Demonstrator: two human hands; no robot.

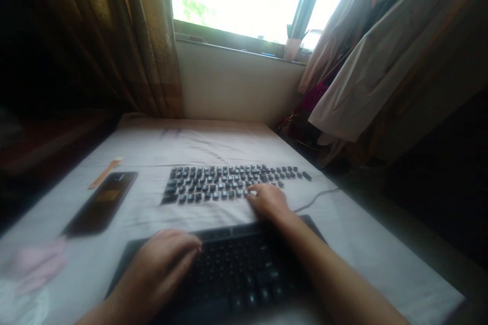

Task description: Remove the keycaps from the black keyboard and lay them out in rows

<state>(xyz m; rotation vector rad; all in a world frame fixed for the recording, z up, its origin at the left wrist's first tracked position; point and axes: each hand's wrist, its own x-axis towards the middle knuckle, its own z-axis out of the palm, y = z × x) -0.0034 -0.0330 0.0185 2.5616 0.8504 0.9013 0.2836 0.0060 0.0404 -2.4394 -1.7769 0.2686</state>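
Observation:
A black keyboard base (229, 264) lies near the front of the cloth-covered table, with most of its key places bare and some keys at its near right part. Beyond it, loose black keycaps (208, 188) are laid out in rows. My right hand (267, 198) reaches over the base to the near edge of these rows, thumb and forefinger pinched at a keycap; whether it is gripped is too blurred to tell. My left hand (168, 259) rests over the left part of the base, fingers closed together, their tips hidden or blurred.
On the left lie a dark phone (102, 203), an orange-handled brush (104, 173) and a pink cloth (40, 264). A cable (316, 195) runs off the right edge of the table (400, 264). Curtains, a window and hanging clothes (354, 76) stand beyond.

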